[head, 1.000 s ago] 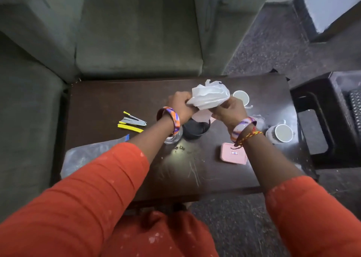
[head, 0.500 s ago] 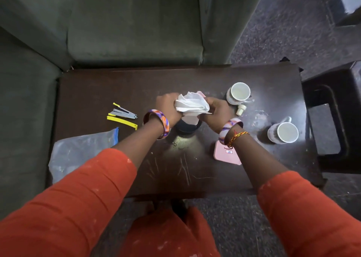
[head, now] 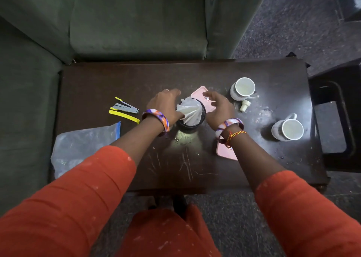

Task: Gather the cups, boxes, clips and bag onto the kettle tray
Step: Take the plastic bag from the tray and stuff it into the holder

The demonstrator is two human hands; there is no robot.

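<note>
Items counted on the worktop (head: 195,77):
- White cups: two, one upper right of centre (head: 242,88), one at far right (head: 288,129).
- Pink boxes: two, one at centre (head: 199,94), one lower right of centre (head: 224,151).
- Clips: two at left, one grey and yellow (head: 125,106), one yellow (head: 124,116).
- Clear bag: one, lower left (head: 84,147).
- Black container holding white paper: one (head: 192,114).
- Small white stopper: one (head: 244,105).

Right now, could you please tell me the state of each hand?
Left hand: open, holding nothing, beside the black cup stuffed with white paper.
Right hand: open, over a pink box, no grip.
</note>
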